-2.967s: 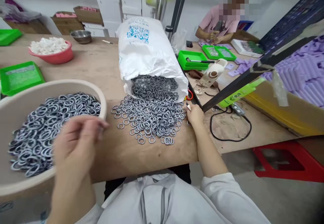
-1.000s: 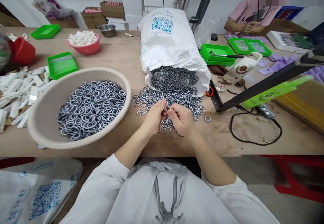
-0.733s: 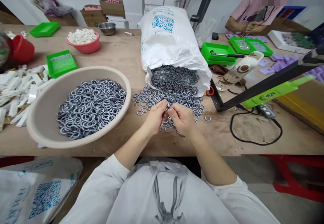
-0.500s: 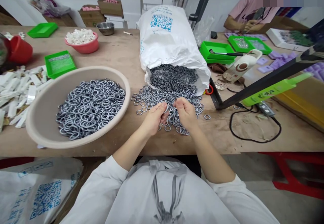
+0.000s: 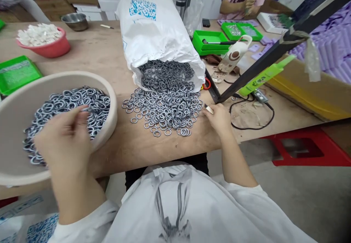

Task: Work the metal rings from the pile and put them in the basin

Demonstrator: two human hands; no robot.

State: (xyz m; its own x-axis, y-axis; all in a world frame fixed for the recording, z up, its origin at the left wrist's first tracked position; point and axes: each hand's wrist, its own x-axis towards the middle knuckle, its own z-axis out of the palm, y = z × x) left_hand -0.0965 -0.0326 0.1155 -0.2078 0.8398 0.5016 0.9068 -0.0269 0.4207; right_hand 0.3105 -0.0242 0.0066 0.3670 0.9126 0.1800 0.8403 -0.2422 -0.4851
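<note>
My left hand (image 5: 65, 137) is over the near side of a large beige basin (image 5: 112, 126) that holds many grey metal rings (image 5: 70, 100). Its thumb and forefinger are pinched together, slightly blurred, and whatever they hold cannot be made out. At the right edge of a loose ring pile (image 5: 170, 109) on the table, my right hand (image 5: 219, 120) grips a small white piece with a dark end (image 5: 208, 108). Behind the pile lies a white sack (image 5: 161, 41), its mouth toward me and more rings spilling out.
A black metal post (image 5: 246, 69) slants up at right, beside a bottle (image 5: 231, 60) and a cable (image 5: 251, 129). Green trays (image 5: 210, 49), a red bowl of white pieces (image 5: 59, 47) and a steel bowl (image 5: 75, 22) stand farther back. A co-worker (image 5: 241, 1) sits across.
My left hand has moved left from the ring pile to over the basin. My right hand has shifted to the pile's right edge and now holds the small white piece. The view has turned right.
</note>
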